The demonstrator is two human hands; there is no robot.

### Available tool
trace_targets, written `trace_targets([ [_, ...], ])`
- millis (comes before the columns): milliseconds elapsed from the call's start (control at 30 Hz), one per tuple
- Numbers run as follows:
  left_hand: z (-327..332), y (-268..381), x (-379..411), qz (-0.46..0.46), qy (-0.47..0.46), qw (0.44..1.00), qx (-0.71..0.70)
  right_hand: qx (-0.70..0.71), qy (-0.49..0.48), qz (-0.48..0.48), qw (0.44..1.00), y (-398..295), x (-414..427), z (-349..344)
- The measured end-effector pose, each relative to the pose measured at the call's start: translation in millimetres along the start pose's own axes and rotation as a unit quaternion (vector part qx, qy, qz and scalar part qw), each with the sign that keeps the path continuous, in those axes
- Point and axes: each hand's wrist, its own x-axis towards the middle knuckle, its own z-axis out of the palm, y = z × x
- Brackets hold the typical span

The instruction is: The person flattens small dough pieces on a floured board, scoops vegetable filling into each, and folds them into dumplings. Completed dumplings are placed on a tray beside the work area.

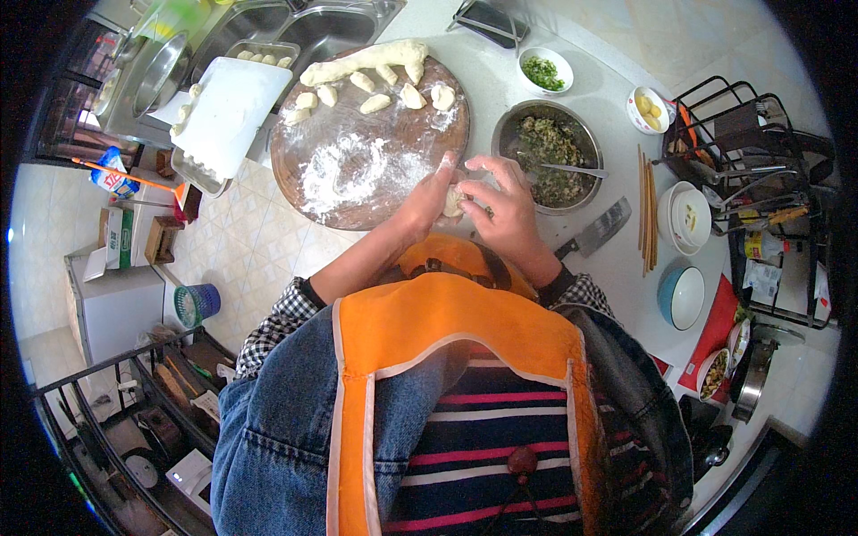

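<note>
My left hand [423,204] cups a small pale piece of dough [454,201] near the front edge of the round wooden board [402,144]. Thumb and fingertips of my right hand [503,211] pinch the dough's right side, while its other fingers arch above. Whether filling lies inside the dough is hidden. Flour [352,171] is spread over the board's front half. At its back lie a thick dough roll [365,61] and several cut dough lumps [375,103]. Just beyond my right hand stands a steel bowl of chopped green-flecked filling [553,157] with a metal spoon [576,170] in it.
A cleaver [596,231] lies right of my right hand, with wooden chopsticks [646,211] beyond. Bowls of chopped scallion [544,74] and yellow pieces [647,110] stand behind. White bowls [685,218], a blue bowl [682,298] and a black rack [757,194] line the right. A white tray [234,114] is left.
</note>
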Motion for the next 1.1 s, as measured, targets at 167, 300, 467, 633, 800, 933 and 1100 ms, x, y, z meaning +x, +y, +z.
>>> trace_targets([
  [167, -0.5, 0.2, -0.8, -0.010, -0.021, 1.000, 0.016, 0.011, -0.002, -0.008, 1.000, 4.3, -2.6, 1.2],
  [300, 3.9, 4.5, -3.8, -0.029, -0.018, 0.999, 0.006, 0.006, 0.002, -0.019, 1.000, 7.4, -5.2, 4.1],
  [467, 0.2, 2.1, -1.4, -0.051, -0.051, 0.997, -0.040, 0.065, 0.047, 0.057, 0.995, -0.3, -2.7, 7.1],
  [633, 0.9, 1.6, -2.4, -0.053, -0.068, 0.995, -0.058, 0.021, 0.024, -0.016, 0.999, 5.1, -4.8, 4.5],
  [800, 0.9, 1.2, -3.6, -0.064, -0.065, 0.994, -0.065, 0.019, 0.040, -0.062, 0.997, 8.2, -4.2, 5.5],
  [933, 3.5, 4.6, -7.8, -0.063, -0.063, 0.993, -0.075, 0.004, 0.049, -0.066, 0.997, 6.8, -4.1, 7.0],
  [1100, -0.6, 0.3, -6.1, -0.071, -0.065, 0.993, -0.070, 0.031, 0.043, -0.021, 0.998, 3.6, -4.8, 6.0],
])
